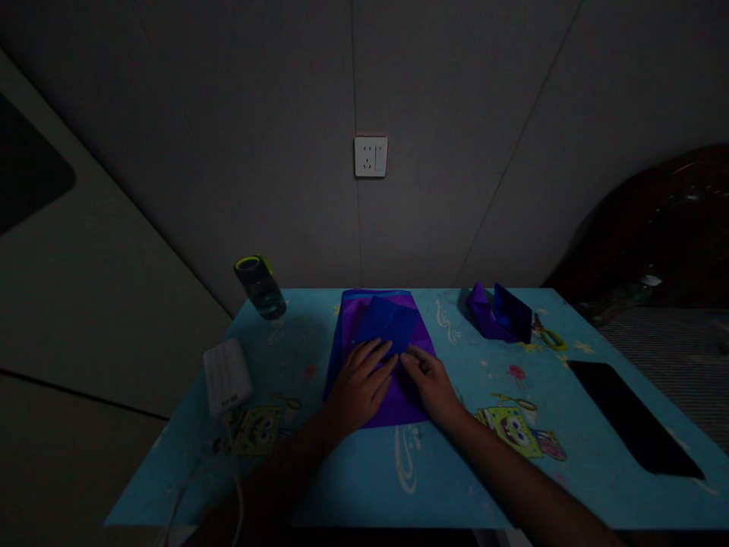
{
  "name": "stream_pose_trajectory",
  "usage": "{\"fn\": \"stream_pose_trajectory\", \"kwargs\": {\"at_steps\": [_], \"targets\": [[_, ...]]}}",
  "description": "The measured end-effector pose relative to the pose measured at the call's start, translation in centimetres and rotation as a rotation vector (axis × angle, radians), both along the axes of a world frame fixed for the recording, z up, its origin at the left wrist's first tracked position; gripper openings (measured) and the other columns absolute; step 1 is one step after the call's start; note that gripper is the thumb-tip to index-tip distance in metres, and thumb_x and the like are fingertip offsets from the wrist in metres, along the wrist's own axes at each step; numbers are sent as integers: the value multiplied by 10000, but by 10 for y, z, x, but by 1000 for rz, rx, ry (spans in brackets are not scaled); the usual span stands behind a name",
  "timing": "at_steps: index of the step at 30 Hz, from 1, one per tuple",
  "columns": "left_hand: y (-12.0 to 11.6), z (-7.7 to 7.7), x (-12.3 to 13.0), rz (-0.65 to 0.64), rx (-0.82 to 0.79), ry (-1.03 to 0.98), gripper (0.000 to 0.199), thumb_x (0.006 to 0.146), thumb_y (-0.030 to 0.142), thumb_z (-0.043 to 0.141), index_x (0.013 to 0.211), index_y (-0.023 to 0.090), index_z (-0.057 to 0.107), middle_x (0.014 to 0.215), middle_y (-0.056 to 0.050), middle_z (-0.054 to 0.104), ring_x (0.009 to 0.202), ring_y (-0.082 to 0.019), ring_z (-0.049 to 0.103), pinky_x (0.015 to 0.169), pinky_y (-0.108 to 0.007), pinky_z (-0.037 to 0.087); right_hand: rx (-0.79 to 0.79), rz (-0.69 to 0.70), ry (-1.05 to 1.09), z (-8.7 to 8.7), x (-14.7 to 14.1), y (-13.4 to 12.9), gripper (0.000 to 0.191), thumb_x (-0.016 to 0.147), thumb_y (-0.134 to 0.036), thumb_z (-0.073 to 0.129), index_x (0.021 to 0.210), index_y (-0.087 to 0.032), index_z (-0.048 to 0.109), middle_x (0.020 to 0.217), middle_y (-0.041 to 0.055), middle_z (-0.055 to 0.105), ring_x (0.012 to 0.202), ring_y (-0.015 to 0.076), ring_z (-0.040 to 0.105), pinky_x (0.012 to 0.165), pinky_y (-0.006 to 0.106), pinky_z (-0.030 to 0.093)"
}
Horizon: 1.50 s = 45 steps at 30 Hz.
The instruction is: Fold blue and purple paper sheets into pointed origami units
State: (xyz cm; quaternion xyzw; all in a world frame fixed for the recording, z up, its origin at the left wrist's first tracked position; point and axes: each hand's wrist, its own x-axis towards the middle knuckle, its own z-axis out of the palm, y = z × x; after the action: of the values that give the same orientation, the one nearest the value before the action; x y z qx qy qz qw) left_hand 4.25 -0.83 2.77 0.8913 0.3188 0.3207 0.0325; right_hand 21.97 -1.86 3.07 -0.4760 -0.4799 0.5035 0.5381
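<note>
Blue paper (388,319) — left hand (358,386) on top, right hand (431,380) at near edge

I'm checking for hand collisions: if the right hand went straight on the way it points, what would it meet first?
Probably the left hand, spread just ahead at the blue paper; the dim view leaves the exact gap and depth unclear.
</note>
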Motion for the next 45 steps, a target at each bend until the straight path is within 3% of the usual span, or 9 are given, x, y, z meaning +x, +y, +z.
{"fn": "stream_pose_trajectory", "kwargs": {"at_steps": [6,9,13,16,20,27,32,37,45], "targets": [[7,-5,-3,201,-117,-349,459,919,212,524,1375,237,480,1517,-131,375,1410,-272,335,1130,-499,338,-34,34,-2,2,12,3,352,793,-553,648,818,-203,644,709,2,642,643,156,575,605,253,463],[13,-5,-4,315,-328,-623,540,900,288,565,1415,214,421,1460,-136,461,1350,-258,436,1115,-445,368,-50,101,-54,3,14,2,396,776,-591,647,788,-195,647,653,-1,624,625,163,572,573,254,459],[16,4,-6,334,-714,-831,459,818,399,659,1209,165,610,1150,-110,702,1051,-263,670,885,-365,550,-61,267,-80,0,12,-2,382,812,-574,619,856,-197,663,699,0,645,660,166,592,639,275,485],[13,15,-7,355,-844,-892,381,758,384,720,1059,155,671,980,-79,755,864,-247,717,732,-334,581,-27,351,-65,0,10,-3,326,850,-518,600,916,-206,669,766,-4,668,717,162,622,735,287,496],[11,23,-7,367,-861,-900,335,746,321,732,1032,155,682,937,-66,765,836,-239,722,732,-337,579,-32,372,-92,0,9,-4,287,861,-476,600,878,-193,646,726,-14,634,689,148,600,683,262,473],[9,17,-6,303,-843,-838,343,783,354,705,1071,168,680,1016,-68,751,921,-241,706,852,-371,555,-47,257,-234,-1,10,-4,407,822,-531,624,634,-209,459,537,-86,328,476,85,293,458,228,215],[8,14,-5,258,-893,-913,411,803,411,681,1132,167,640,1057,-80,734,952,-244,698,835,-353,563,-62,249,-167,3,11,-4,411,848,-558,578,670,-204,469,578,-72,350,510,90,316,480,233,247],[8,12,-3,90,-987,-1044,757,806,378,695,1440,248,301,1062,-64,728,874,-205,716,776,-331,579,-45,53,-136,0,13,-1,454,824,-585,596,629,-203,446,559,-66,379,506,89,321,472,232,248],[3,-3,-2,-28,-902,-794,491,828,298,668,1293,182,563,1158,-91,690,1072,-214,657,956,-334,524,-70,5,-44,-7,18,4,446,819,-602,606,682,-180,560,582,-24,543,515,116,444,507,247,325]]}}
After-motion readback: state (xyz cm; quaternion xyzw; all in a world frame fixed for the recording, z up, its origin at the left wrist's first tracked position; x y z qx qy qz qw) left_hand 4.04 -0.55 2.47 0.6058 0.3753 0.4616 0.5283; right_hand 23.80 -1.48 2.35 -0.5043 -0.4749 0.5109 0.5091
